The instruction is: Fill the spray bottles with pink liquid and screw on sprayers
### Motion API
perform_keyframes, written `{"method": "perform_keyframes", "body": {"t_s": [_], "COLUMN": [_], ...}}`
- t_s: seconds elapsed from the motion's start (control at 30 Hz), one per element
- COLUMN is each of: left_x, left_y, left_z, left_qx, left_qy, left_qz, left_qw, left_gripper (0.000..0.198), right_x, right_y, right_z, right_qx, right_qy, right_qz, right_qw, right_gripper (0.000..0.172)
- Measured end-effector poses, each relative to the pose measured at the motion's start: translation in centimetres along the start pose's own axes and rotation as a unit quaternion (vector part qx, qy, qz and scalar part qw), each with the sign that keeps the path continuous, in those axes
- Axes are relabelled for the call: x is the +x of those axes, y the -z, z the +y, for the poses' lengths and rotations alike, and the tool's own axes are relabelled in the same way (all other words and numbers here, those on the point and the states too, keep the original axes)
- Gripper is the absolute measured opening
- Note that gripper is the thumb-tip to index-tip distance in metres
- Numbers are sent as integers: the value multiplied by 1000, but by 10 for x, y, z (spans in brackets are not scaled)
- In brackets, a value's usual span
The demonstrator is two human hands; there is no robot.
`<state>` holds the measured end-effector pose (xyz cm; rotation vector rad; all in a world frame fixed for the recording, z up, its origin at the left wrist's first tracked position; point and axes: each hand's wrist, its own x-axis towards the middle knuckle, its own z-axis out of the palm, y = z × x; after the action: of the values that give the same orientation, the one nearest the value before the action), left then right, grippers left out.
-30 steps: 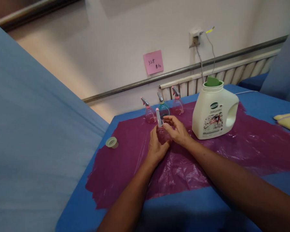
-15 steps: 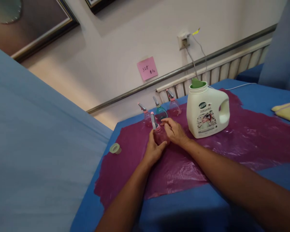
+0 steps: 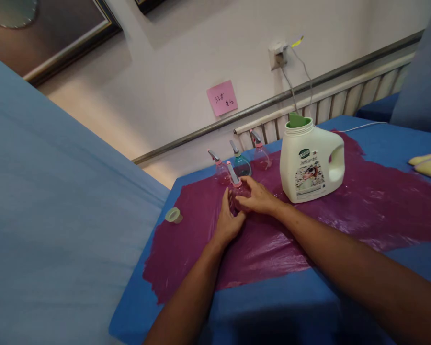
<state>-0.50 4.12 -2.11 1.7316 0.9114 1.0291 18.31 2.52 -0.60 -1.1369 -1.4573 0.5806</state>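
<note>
A small clear pink spray bottle (image 3: 240, 190) with a pink collar and grey trigger head stands upright on the purple plastic sheet. My right hand (image 3: 260, 197) grips its right side, with the thumb across the front and the index finger behind the collar. Around the lower left side curve the fingers and thumb of my left hand (image 3: 229, 221); its exact contact is partly hidden. Just behind are a pink spray bottle (image 3: 221, 171), a teal spray bottle (image 3: 242, 166) and another pink one (image 3: 261, 157).
A large cream jug (image 3: 311, 165) with a green spout stands to the right. On the left lies a small translucent cap (image 3: 174, 215). The purple sheet (image 3: 187, 249) covers part of a blue table (image 3: 273, 297). A yellow cloth (image 3: 429, 166) lies far right; a blue curtain (image 3: 64, 215) hangs left.
My right hand has closed around the bottle's right side, its thumb now across the front. The bottle has shifted slightly away from me, and its trigger head has turned. The view has moved slightly.
</note>
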Motion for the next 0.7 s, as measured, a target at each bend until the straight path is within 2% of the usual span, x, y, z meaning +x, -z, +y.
{"method": "perform_keyframes", "body": {"t_s": [0.1,0.23,0.33,0.4,0.5,0.6,0.7], "left_x": [9,18,9,-2,-15,-17,-7], "left_y": [14,54,83,94,92,73,49], "left_z": [2,8,9,9,11,17,26], "left_qx": [-50,-32,-10,7,23,38,67], "left_qy": [-3,22,34,40,45,32,-26], "left_qz": [53,111,133,137,120,80,25], "left_qw": [997,993,991,990,991,996,997], "left_gripper": [92,69,62,59,57,59,67], "right_x": [-1,-2,-3,-4,-5,-5,-6], "right_y": [1,2,2,2,4,10,16], "right_z": [1,1,1,1,1,1,2], "right_qx": [7,4,15,19,7,-5,1], "right_qy": [1,-16,-26,-30,-26,-7,25], "right_qz": [-6,-17,-23,-29,-36,-58,-72], "right_qw": [1000,1000,999,999,999,998,997], "right_gripper": [59,56,55,55,55,62,68]}}
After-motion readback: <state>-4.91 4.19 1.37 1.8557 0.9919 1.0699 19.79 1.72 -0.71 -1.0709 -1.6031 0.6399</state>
